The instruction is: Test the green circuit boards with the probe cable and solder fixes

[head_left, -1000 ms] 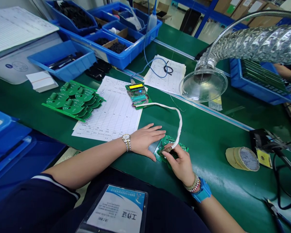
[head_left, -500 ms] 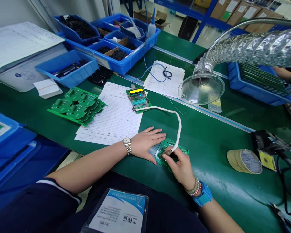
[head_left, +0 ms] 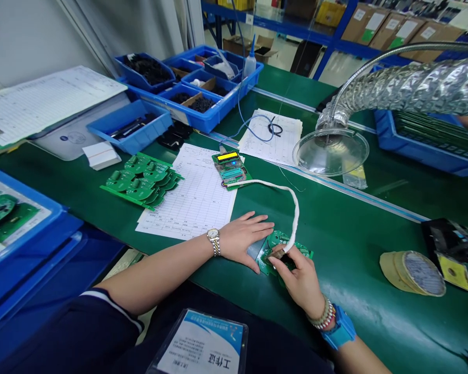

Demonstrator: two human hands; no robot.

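While the right hand pinches a white cloth-wrapped cable, its brown tip sits over a green circuit board.
Flat and open, the left hand lies just beside that board on the green counter.

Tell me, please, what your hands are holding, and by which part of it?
The right hand pinches the brownish tip of the white-wrapped cable above a green circuit board. The left hand holds nothing, lying flat beside the board.
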